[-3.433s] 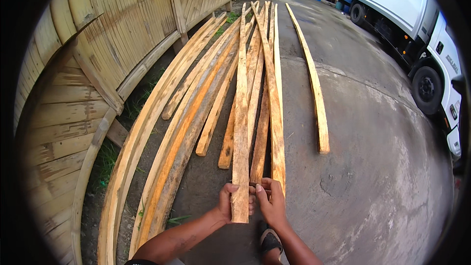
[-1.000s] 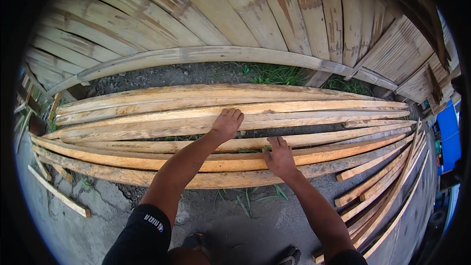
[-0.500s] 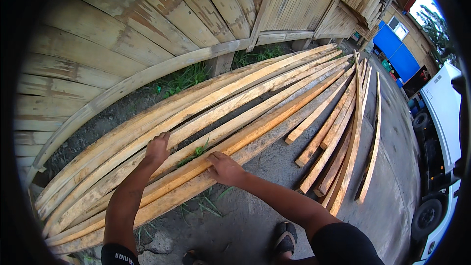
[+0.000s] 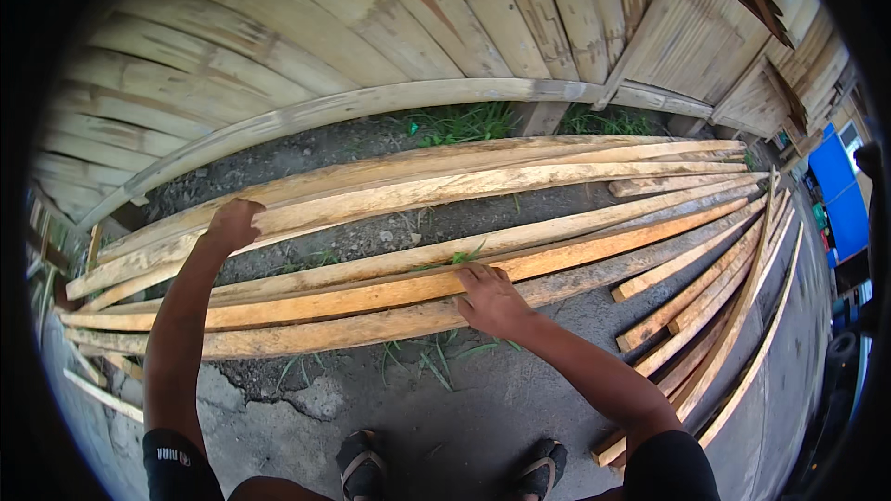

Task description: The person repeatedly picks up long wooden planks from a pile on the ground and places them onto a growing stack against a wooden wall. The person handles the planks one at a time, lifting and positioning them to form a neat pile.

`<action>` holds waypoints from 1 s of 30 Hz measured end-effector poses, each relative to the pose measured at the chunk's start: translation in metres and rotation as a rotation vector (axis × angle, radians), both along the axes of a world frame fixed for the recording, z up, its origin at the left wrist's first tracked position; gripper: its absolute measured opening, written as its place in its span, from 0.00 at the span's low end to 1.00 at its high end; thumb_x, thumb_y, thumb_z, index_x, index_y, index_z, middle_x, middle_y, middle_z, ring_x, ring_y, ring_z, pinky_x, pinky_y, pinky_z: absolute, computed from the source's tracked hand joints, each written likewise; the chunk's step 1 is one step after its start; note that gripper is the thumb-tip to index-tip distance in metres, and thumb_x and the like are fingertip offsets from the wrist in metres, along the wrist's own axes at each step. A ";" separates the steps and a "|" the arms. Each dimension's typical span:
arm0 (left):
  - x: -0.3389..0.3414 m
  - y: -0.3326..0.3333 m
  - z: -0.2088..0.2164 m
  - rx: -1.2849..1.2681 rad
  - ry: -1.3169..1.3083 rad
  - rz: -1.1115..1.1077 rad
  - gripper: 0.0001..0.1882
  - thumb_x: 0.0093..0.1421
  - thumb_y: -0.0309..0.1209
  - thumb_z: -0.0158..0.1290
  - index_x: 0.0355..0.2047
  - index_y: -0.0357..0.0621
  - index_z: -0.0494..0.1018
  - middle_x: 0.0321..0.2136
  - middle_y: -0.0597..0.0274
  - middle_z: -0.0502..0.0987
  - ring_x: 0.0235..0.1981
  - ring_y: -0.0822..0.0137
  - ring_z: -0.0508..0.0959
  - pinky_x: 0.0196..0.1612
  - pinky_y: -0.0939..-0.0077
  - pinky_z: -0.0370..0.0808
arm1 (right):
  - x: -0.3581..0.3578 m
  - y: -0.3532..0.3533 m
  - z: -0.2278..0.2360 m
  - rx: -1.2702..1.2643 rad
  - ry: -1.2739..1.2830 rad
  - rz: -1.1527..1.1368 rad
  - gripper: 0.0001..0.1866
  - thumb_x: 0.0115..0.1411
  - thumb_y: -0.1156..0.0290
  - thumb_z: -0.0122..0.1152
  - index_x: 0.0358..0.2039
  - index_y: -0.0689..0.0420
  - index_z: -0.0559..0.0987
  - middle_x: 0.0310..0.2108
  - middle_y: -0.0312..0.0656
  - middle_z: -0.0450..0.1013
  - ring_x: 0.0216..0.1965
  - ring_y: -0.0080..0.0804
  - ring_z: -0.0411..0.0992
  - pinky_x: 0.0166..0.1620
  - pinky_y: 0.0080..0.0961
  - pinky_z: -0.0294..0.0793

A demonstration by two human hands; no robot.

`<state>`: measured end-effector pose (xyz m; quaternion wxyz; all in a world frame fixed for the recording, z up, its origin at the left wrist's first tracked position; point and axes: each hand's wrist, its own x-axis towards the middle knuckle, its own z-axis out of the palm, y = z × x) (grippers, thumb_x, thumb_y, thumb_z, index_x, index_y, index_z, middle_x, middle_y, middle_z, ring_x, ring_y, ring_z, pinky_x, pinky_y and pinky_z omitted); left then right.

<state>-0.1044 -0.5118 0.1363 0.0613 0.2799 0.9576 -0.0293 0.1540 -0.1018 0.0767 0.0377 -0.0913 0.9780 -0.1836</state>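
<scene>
Several long wooden beams lie side by side on the ground, bowed by the lens. My left hand [image 4: 234, 224] is closed over a pale, rough-edged beam [image 4: 408, 193] on the fence side, its fingers curled and partly hidden. Nearer to me, my right hand [image 4: 494, 300] bends its fingers over an orange-brown beam [image 4: 371, 295], the thumb at its near side. A strip of bare soil separates these two beams, with another pale beam [image 4: 548, 225] in between. Closest to my feet is a greyish, weathered beam [image 4: 325, 335].
A bamboo-slat fence [image 4: 371, 28] rises behind the beams, grass [image 4: 464, 125] at its foot. To the right, shorter wooden strips [image 4: 687, 311] fan out on the concrete. My sandalled feet [image 4: 362, 466] stand in front. Farther off are a blue panel [image 4: 835, 195] and a dark wheel [image 4: 840, 353].
My left hand has shifted the pale beam toward the fence, widening the gap before the other beams. The view has turned, so the beams lie more level across it.
</scene>
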 end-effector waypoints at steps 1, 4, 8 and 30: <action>-0.001 -0.011 0.005 -0.001 0.041 0.149 0.17 0.55 0.30 0.54 0.45 0.43 0.79 0.40 0.46 0.80 0.42 0.48 0.81 0.47 0.55 0.77 | -0.008 -0.007 0.008 -0.034 -0.031 0.022 0.25 0.64 0.63 0.53 0.57 0.63 0.67 0.57 0.55 0.65 0.60 0.51 0.63 0.63 0.48 0.59; 0.021 -0.036 0.028 0.230 0.224 0.101 0.12 0.57 0.28 0.51 0.38 0.42 0.81 0.36 0.49 0.82 0.38 0.48 0.81 0.47 0.56 0.77 | -0.040 -0.047 0.028 -0.047 -0.126 0.141 0.25 0.64 0.62 0.54 0.57 0.62 0.68 0.56 0.53 0.67 0.59 0.51 0.65 0.62 0.47 0.60; 0.103 -0.025 0.041 0.283 -0.025 0.219 0.16 0.58 0.33 0.50 0.44 0.46 0.80 0.39 0.49 0.82 0.43 0.49 0.80 0.52 0.58 0.76 | -0.060 -0.128 0.061 -0.154 -0.181 0.385 0.22 0.62 0.63 0.57 0.53 0.62 0.72 0.52 0.54 0.71 0.54 0.51 0.69 0.57 0.41 0.67; 0.689 -0.176 0.330 1.367 -0.390 1.447 0.16 0.62 0.39 0.56 0.46 0.46 0.80 0.34 0.56 0.84 0.37 0.65 0.84 0.42 0.70 0.78 | 0.335 -0.362 0.370 -0.362 -1.347 0.372 0.21 0.61 0.67 0.63 0.52 0.63 0.74 0.35 0.46 0.79 0.36 0.28 0.79 0.38 0.32 0.80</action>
